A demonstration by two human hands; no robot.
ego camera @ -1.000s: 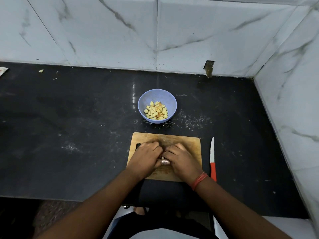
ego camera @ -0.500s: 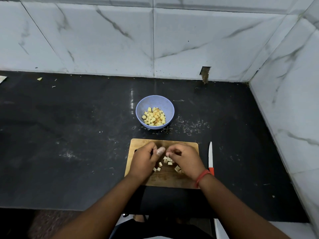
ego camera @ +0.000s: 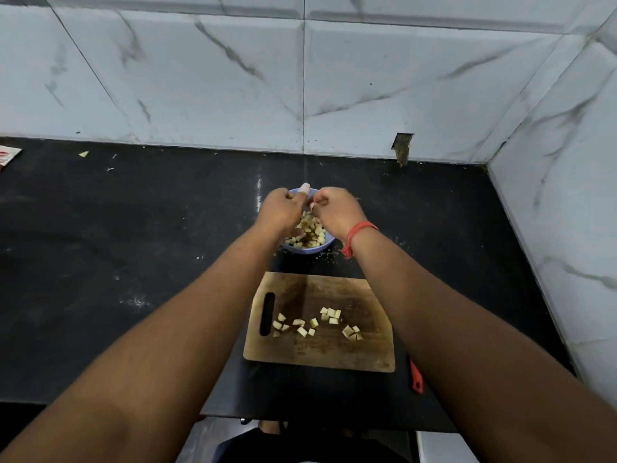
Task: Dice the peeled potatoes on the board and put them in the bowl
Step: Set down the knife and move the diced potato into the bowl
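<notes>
Both hands are held side by side over the small blue bowl [ego camera: 309, 251] at the back of the counter. My left hand [ego camera: 282, 210] and my right hand [ego camera: 337, 212] have their fingers curled round scooped potato cubes, backs toward me, and the cubes inside the fists are hidden. Diced potato [ego camera: 314, 230] fills the bowl below them. Nearer me lies the wooden cutting board [ego camera: 334, 352], with several loose potato cubes [ego camera: 314, 324] scattered across its middle.
A knife with a red handle [ego camera: 416, 379] lies right of the board, mostly hidden by my right forearm. The black counter [ego camera: 133, 245] meets marble-tiled walls behind and on the right. Scraps and a small packet [ego camera: 6, 157] sit at the far left.
My hands gathered cubes on the board, then lifted away and moved forward to the bowl. Several cubes stayed behind on the board.
</notes>
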